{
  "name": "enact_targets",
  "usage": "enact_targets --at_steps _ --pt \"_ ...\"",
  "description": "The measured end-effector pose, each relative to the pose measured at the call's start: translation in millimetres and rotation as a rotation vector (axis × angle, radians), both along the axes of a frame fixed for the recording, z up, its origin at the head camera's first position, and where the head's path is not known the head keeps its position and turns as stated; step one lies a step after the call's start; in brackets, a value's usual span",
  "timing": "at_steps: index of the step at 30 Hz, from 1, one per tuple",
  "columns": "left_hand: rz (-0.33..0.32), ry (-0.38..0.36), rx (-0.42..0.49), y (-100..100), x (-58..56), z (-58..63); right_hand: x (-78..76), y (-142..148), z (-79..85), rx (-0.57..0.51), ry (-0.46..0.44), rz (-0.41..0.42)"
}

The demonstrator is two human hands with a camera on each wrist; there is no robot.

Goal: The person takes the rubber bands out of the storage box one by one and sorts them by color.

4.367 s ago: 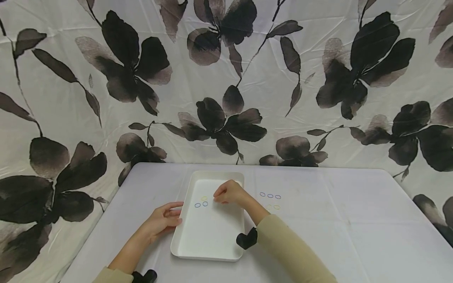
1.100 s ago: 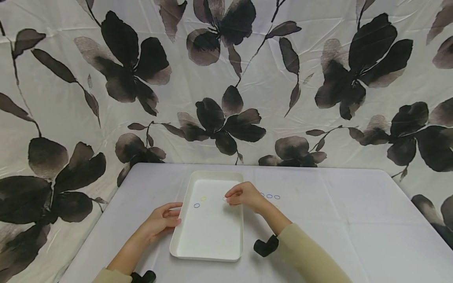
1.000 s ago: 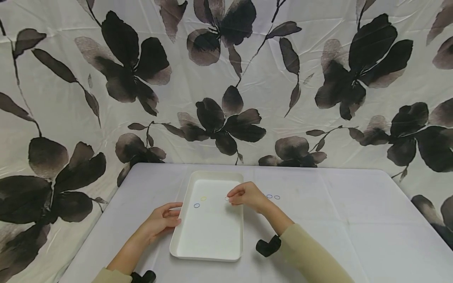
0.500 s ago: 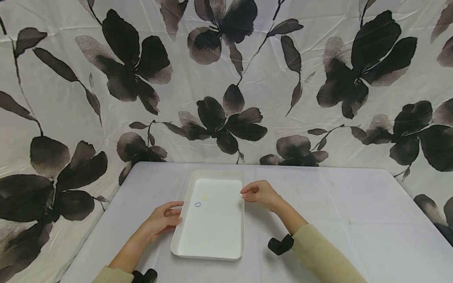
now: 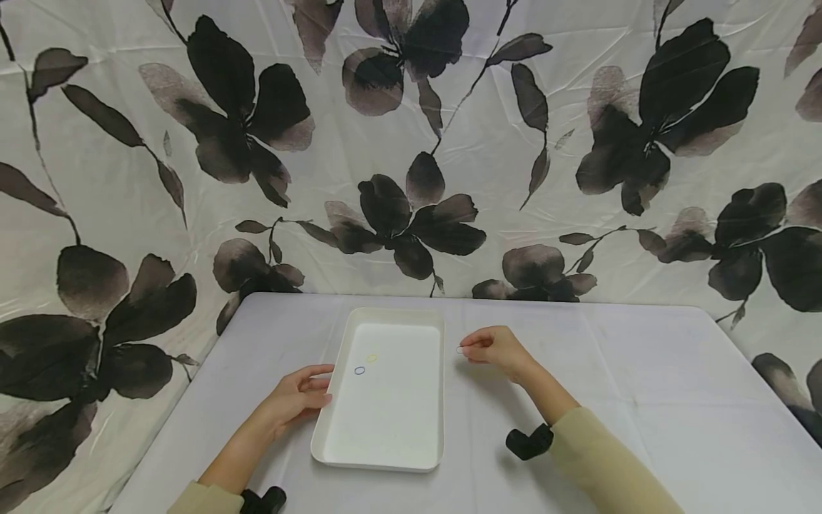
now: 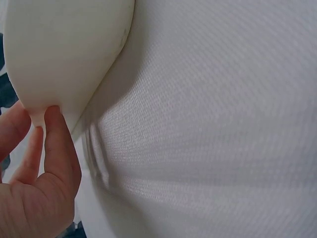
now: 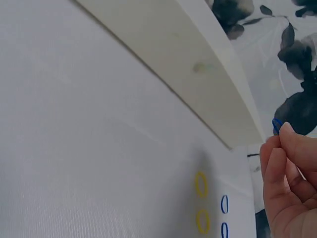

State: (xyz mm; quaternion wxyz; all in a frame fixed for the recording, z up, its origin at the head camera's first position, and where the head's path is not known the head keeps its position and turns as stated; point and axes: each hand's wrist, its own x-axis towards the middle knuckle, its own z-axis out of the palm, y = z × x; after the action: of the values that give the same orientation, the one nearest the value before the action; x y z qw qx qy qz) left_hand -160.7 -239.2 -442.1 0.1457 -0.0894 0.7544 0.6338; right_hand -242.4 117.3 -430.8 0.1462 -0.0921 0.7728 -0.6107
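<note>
My right hand [image 5: 497, 351] is past the right edge of the white tray [image 5: 385, 421], over the tablecloth. Between thumb and forefinger it pinches a small thin blue ring [image 7: 276, 125], plain in the right wrist view. Inside the tray lie one yellow ring [image 5: 372, 358] and, just below it, one blue ring [image 5: 359, 370]. The left hand [image 5: 292, 400] rests at the tray's left wall. In the left wrist view its thumb and fingertips touch the wall from outside, with the fingers fairly straight.
On the cloth right of the tray, the right wrist view shows two yellow rings [image 7: 200, 185] and two blue rings [image 7: 225, 204]; in the head view the right hand covers that spot. A floral curtain [image 5: 411, 143] hangs behind the white-covered table [image 5: 642, 400].
The right hand has picked a blue ring off the tray and carried it right, over the tray's edge. Two blue rings lay there before, now one. The left hand has stayed put.
</note>
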Motion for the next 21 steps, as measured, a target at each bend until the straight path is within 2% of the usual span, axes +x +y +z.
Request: enact_targets --at_steps 21 --pt "0.002 0.011 0.003 0.4 0.4 0.6 -5.1 50.8 -10.4 0.035 -0.004 -0.126"
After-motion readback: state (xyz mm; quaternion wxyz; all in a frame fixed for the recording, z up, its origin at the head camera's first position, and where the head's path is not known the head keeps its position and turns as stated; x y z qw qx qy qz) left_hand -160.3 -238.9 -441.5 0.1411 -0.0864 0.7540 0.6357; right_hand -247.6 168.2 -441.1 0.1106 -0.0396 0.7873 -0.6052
